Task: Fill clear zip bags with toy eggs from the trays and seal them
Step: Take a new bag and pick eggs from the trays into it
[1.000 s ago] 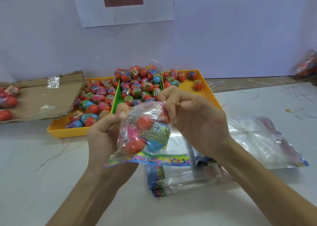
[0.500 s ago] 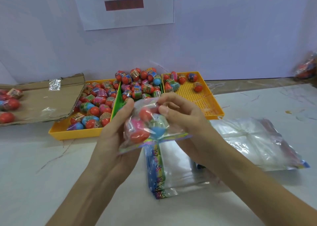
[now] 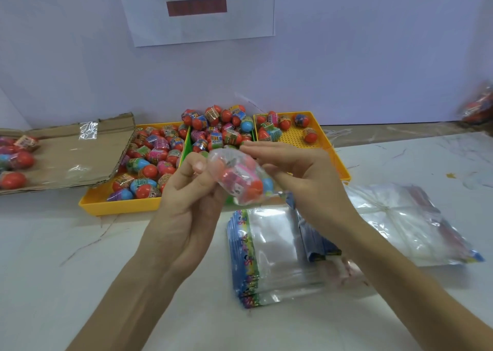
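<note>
Clear bag (image 3: 226, 161) of toy eggs (image 3: 252, 188), pinched by left hand (image 3: 186, 204) and right hand (image 3: 306, 180).

three trays: left yellow tray (image 3: 120, 208), green tray (image 3: 186, 148), right yellow tray (image 3: 328, 158). one filled zip bag (image 3: 240, 180). two hands: left hand (image 3: 186, 212), right hand (image 3: 306, 180). one stack of empty zip bags (image 3: 269, 254), one looser bag pile (image 3: 400, 222). one cardboard sheet (image 3: 69, 158). one paper sign (image 3: 197, 9). toy eggs (image 3: 213, 129): about seven in the right yellow tray, elsewhere too many to count.

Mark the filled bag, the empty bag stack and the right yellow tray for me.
filled bag (image 3: 240, 180): head view, clear film over the eggs.
empty bag stack (image 3: 272, 249): head view, clear face of the top bag.
right yellow tray (image 3: 292, 137): head view, bare perforated floor.
</note>
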{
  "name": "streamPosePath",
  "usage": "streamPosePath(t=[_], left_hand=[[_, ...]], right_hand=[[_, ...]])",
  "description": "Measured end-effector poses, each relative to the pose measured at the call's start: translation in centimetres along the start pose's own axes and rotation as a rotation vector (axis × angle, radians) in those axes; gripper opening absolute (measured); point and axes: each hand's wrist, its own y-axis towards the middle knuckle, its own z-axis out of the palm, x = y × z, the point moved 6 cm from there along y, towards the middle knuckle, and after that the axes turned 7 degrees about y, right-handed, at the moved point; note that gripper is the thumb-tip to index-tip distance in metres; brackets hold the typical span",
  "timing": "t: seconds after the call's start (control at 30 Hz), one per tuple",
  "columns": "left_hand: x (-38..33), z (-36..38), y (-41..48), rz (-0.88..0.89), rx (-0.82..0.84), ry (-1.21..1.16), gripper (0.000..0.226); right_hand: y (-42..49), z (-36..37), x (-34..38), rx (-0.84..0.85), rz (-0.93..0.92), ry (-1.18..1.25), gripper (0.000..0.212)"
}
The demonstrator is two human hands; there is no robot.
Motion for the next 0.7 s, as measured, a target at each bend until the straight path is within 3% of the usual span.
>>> streamPosePath(t=[0.07, 0.17, 0.33, 0.47, 0.6, 0.7], left_hand=[[-0.3, 0.1, -0.1, 0.029, 0.001, -0.01, 0.023], [-0.8, -0.1, -0.2, 0.114, -0.077, 0.189, 0.023], [-1.3, 0.1, -0.7, 0.261, -0.107, 0.513, 0.023], [-1.3, 0.3, -0.9, 0.303, -0.09, 0.496, 0.021], [-0.8, 0.1, -1.0, 0.267, -0.084, 0.444, 0.007], [-0.6, 0.3, -1.1, 0.268, -0.091, 0.455, 0.01]], right_hand=[[0.2, -0.4, 0.0, -0.006, 0.029, -0.138, 0.044], [0.0, 0.1, -1.3, 0.058, 0.207, -0.057, 0.035], [-1.1, 2.7, -1.8, 0.24, 0.242, -0.193, 0.066], [-1.2, 2.8, -2.0, 0.264, 0.225, -0.211, 0.083], [-1.5, 3.1, -1.8, 0.298, 0.214, -0.239, 0.07], [-1.6, 3.1, -1.6, 0.309, 0.2, -0.252, 0.058]])
